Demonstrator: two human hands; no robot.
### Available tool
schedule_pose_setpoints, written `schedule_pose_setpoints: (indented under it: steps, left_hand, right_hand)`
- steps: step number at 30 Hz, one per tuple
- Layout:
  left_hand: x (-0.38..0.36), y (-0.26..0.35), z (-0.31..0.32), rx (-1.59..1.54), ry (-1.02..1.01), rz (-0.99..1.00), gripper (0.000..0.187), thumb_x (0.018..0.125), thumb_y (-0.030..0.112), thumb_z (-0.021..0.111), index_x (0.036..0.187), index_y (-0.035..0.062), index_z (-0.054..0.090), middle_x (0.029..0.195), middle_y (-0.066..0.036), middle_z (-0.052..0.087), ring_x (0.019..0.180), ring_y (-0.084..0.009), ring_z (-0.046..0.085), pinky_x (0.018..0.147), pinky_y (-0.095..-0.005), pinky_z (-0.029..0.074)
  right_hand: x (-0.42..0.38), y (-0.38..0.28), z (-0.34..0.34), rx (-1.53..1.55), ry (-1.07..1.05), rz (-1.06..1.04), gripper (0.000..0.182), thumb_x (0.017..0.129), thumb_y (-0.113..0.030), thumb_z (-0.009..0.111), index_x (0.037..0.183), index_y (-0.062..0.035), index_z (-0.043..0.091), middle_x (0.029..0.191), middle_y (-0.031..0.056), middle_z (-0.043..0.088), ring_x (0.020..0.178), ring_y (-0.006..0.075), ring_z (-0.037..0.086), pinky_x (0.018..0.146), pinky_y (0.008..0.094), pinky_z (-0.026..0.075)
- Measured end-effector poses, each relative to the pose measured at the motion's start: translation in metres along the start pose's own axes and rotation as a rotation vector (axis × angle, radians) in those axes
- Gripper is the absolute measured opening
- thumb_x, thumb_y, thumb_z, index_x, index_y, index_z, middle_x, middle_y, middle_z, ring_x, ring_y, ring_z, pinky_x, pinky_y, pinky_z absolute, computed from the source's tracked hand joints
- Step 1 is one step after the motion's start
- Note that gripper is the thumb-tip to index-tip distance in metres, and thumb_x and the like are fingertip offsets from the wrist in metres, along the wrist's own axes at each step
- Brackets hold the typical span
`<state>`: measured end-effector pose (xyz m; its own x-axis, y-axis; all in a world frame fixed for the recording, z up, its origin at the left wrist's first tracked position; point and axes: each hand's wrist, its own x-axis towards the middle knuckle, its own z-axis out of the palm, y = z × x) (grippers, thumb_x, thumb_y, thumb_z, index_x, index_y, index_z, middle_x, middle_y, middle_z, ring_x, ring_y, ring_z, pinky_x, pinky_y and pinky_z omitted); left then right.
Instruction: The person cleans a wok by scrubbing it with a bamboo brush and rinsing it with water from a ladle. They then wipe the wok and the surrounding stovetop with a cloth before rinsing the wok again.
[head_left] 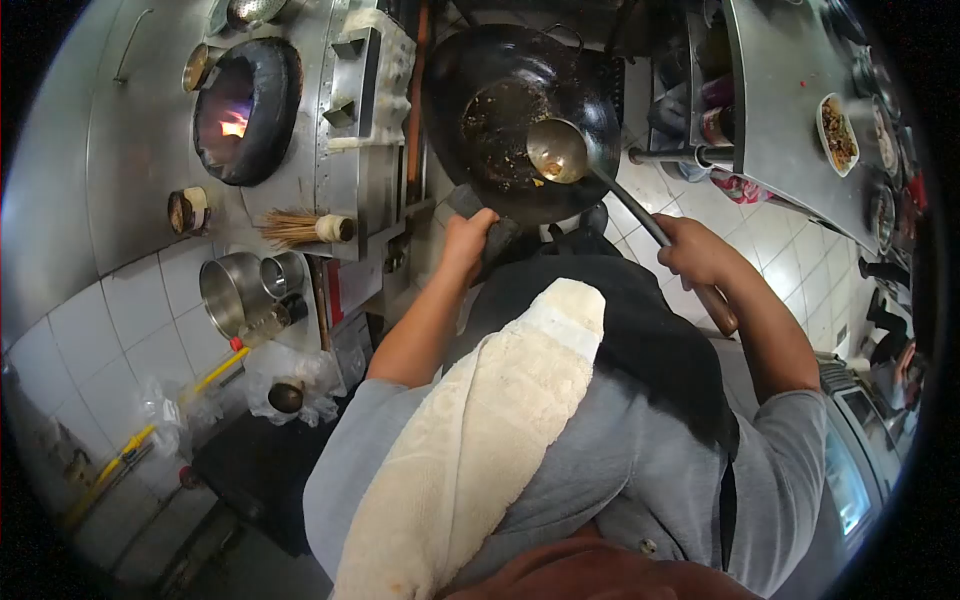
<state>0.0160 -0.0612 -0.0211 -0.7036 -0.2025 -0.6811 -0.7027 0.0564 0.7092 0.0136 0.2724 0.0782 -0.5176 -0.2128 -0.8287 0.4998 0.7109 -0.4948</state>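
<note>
A large black wok [580,85] is held out in front of my body, away from the stove. Its inside is oily, with small browned bits of food on the bottom. My left hand [467,243] is closed at the wok's near left edge, around a dark grip that may be a folded cloth. My right hand [695,250] is wrapped round the long handle of a ladle [557,151]. The ladle's round metal bowl rests over the right part of the wok's inside, with a little liquid in it.
A lit burner [234,124] burns on the steel stove at left, with a bamboo brush [300,228] near its edge. Below stands a metal pot [232,293]. On the right counter [775,60] sits a white dish of food [837,135]. Another person is at far right.
</note>
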Motion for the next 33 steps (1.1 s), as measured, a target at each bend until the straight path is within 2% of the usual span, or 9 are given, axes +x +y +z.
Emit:
schedule_pose_setpoints:
  steps: [5,7,9,16,18,19,20,23,33]
  left_hand:
    - [0.029,-0.015,0.017,-0.104,-0.043,-0.008,0.034,0.073,0.022,0.070,0.078,-0.0088,0.057,0.071,-0.012,0.059,0.059,-0.0208,0.058,0.052,-0.0350,0.045]
    - [0.039,-0.020,0.019,-0.160,-0.101,-0.182,0.027,0.074,0.021,0.070,0.076,-0.0043,0.058,0.071,-0.011,0.060,0.055,-0.0206,0.059,0.048,-0.0336,0.045]
    - [0.022,0.000,0.023,-0.070,-0.085,-0.198,0.022,0.078,0.022,0.065,0.082,0.0002,0.063,0.071,-0.006,0.062,0.054,-0.0189,0.059,0.046,-0.0313,0.044]
    - [-0.001,0.022,0.016,-0.103,-0.168,-0.150,0.030,0.078,0.020,0.067,0.099,-0.0013,0.067,0.089,-0.011,0.068,0.083,-0.0227,0.066,0.072,-0.0352,0.054]
    - [0.019,-0.006,0.005,-0.114,-0.351,0.147,0.023,0.078,0.014,0.065,0.093,-0.0037,0.065,0.089,-0.013,0.068,0.077,-0.0258,0.068,0.070,-0.0364,0.057]
    - [0.033,-0.007,-0.001,-0.206,-0.332,-0.149,0.023,0.078,0.013,0.064,0.092,-0.0048,0.064,0.088,-0.014,0.068,0.078,-0.0269,0.069,0.070,-0.0368,0.057]
    - [0.012,0.001,0.003,0.407,-0.334,0.583,0.024,0.080,0.015,0.063,0.092,-0.0055,0.064,0.085,-0.014,0.067,0.074,-0.0258,0.068,0.067,-0.0360,0.056]
    - [0.006,0.012,0.015,0.140,-0.380,0.308,0.027,0.083,0.018,0.060,0.091,-0.0075,0.064,0.082,-0.012,0.066,0.070,-0.0230,0.065,0.064,-0.0359,0.053]
    - [0.018,0.016,0.002,-0.007,-0.392,0.192,0.026,0.082,0.017,0.060,0.093,-0.0065,0.063,0.084,-0.010,0.066,0.073,-0.0225,0.065,0.068,-0.0350,0.053]
  right_hand:
    - [0.020,-0.014,0.005,0.403,-0.262,0.060,0.041,0.078,-0.008,0.056,0.118,-0.0022,0.058,0.063,0.0035,0.052,0.041,0.0109,0.047,0.037,0.0273,0.039]
    - [0.030,0.009,0.012,0.544,-0.303,-0.028,0.017,0.084,-0.018,0.056,0.090,-0.0020,0.057,0.063,0.0033,0.052,0.045,0.0124,0.051,0.036,0.0272,0.041]
    - [0.028,0.026,0.022,0.964,-0.315,-0.090,0.042,0.083,-0.013,0.056,0.124,-0.0037,0.057,0.059,-0.0020,0.045,0.038,0.0065,0.042,0.035,0.0227,0.032]
    - [-0.082,0.055,0.020,1.297,0.112,-0.225,0.058,0.081,-0.007,0.056,0.138,-0.0033,0.046,0.057,0.0007,0.044,0.035,0.0081,0.040,0.033,0.0223,0.035]
    - [-0.124,0.061,0.006,1.097,0.372,-0.312,0.061,0.080,-0.007,0.057,0.140,-0.0042,0.045,0.059,0.0027,0.049,0.037,0.0101,0.043,0.036,0.0240,0.038]
    - [-0.138,0.064,0.002,0.926,0.538,-0.314,0.062,0.080,-0.007,0.057,0.141,-0.0057,0.044,0.060,0.0034,0.051,0.039,0.0114,0.046,0.038,0.0256,0.040]
    - [-0.146,0.067,-0.003,0.941,0.580,-0.300,0.062,0.080,-0.007,0.057,0.141,-0.0057,0.044,0.060,0.0034,0.051,0.039,0.0114,0.046,0.038,0.0256,0.040]
    - [-0.153,0.097,-0.018,0.269,1.325,0.077,0.070,0.081,-0.015,0.059,0.147,-0.0143,0.035,0.073,0.0266,0.063,0.066,0.0387,0.065,0.062,0.0475,0.051]
    - [-0.091,0.179,-0.033,0.015,1.442,0.422,0.070,0.082,-0.012,0.053,0.149,-0.0181,0.031,0.079,0.0281,0.063,0.072,0.0451,0.063,0.069,0.0514,0.049]
